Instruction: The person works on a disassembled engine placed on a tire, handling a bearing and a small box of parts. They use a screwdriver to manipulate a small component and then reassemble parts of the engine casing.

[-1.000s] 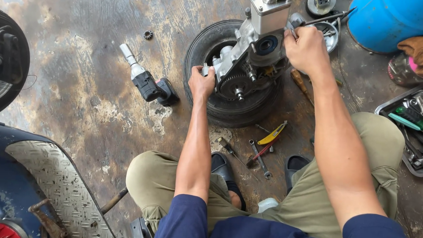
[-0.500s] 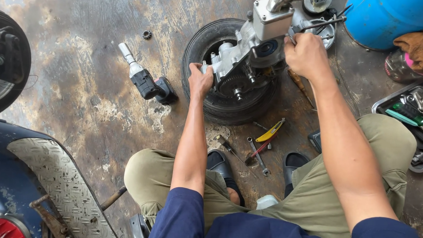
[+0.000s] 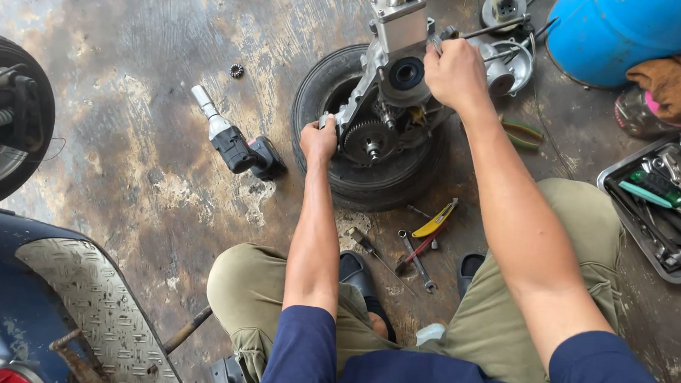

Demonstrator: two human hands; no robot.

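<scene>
The engine casing (image 3: 384,93), a grey metal block with an exposed toothed gear, lay across a black tyre (image 3: 357,177) on the stained concrete floor (image 3: 130,48), just ahead of the person's knees. The left hand (image 3: 318,142) was closed around the casing's lower left edge, bracing it against the tyre. The right hand (image 3: 455,75) was clenched on a slim tool at the casing's upper right (its tip was hidden behind the knuckles). To do this well, I judged the left hand should hold the block firm so the turning force would not rock it off the tyre. A cordless impact driver (image 3: 234,143) lay well apart to the left; loose wrenches (image 3: 419,246) lay near the feet, and a tool tray (image 3: 666,208) sat to the right.
</scene>
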